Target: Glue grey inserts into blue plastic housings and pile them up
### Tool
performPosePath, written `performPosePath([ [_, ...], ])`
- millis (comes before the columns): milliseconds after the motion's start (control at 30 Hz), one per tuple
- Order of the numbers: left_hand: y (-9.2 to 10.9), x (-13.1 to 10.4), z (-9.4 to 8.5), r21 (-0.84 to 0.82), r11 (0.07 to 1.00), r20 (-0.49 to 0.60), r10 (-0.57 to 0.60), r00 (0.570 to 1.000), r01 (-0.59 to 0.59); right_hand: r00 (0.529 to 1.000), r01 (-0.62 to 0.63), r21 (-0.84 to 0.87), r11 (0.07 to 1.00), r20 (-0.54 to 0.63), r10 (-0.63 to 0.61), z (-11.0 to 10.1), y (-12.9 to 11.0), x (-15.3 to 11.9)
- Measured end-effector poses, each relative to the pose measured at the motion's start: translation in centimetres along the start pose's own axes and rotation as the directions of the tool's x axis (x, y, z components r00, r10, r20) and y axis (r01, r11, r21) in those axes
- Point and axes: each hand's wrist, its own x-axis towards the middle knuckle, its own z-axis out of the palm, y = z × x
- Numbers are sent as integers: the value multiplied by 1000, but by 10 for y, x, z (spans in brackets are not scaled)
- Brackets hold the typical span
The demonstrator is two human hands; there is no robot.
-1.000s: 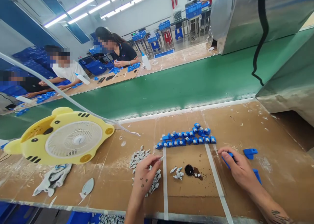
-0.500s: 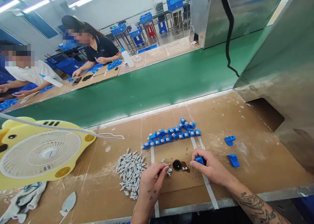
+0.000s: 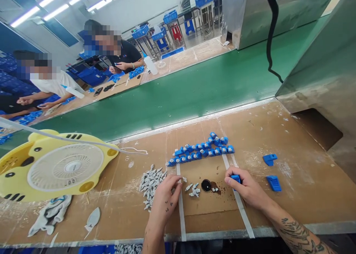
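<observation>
My right hand is closed around a small blue plastic part, held just above the table. My left hand hovers at the right edge of a heap of small grey plastic pieces, covering part of it. Its thumb and forefinger are slightly apart with nothing visible between them. Several loose grey pieces lie between my hands. Beside them is a small round pot of dark liquid, with a brown spill and small white bits next to it. Rows of blue parts with pale inserts stand behind.
Two more blue parts lie at the right. A yellow animal-shaped fan stands at the left, near a glove. Beyond the green conveyor, co-workers sit at another bench. A metal housing rises at the right.
My left hand has drawn back left toward the grey heap, and its pinch has loosened. Grey pieces it partly covered now show on the table. My right hand still holds the blue part.
</observation>
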Motion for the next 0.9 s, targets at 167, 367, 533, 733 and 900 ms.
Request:
performPosePath([
  [167,1,7,9,24,998,105,63,992,-66,1000,26,-9,1000,1,-26,0,3,-1],
  [367,1,17,6,75,987,109,134,985,-143,999,35,-21,999,-7,-35,1,5,-1],
  [533,15,6,0,-25,994,23,110,994,-109,997,50,0,999,-57,-50,2,5,-1],
  [733,30,-7,26,-125,947,12,298,954,-295,997,68,-9,998,-34,-68,3,7,-1],
  [900,26,-8,41,-65,944,29,326,945,-324,997,45,34,998,-68,-43,3,7,0],
])
